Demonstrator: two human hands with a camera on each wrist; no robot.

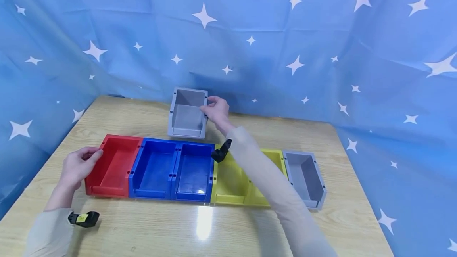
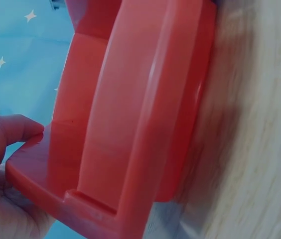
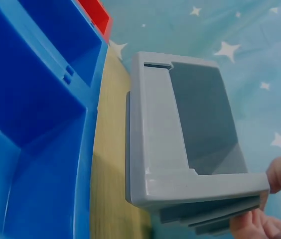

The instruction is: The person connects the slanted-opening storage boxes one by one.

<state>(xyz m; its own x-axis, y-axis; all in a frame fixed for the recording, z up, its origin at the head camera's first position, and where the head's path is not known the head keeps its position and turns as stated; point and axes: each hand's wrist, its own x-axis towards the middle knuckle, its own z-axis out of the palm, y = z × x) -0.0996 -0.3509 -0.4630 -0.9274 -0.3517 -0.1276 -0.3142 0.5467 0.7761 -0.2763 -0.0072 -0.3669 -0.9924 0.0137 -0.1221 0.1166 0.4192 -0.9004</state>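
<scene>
My right hand [image 1: 217,111] pinches the right side wall of a grey plastic storage bin [image 1: 187,117] behind the row of bins. In the right wrist view, the thumb and fingers grip this grey bin [image 3: 163,124] at one wall, and its inside looks bare. At the left end of the row, my left hand [image 1: 77,166] holds the left wall of a red bin [image 1: 116,162]. The left wrist view has the thumb on the rim of the red bin [image 2: 125,99] and the other fingers partly hidden behind its wall.
Right of the red bin stand two blue bins [image 1: 155,165], then yellow bins [image 1: 230,177] partly covered by my right forearm, then another grey bin [image 1: 305,175]. All rest on a wooden table [image 1: 150,225]. A blue star-patterned cloth [image 1: 250,19] hangs behind.
</scene>
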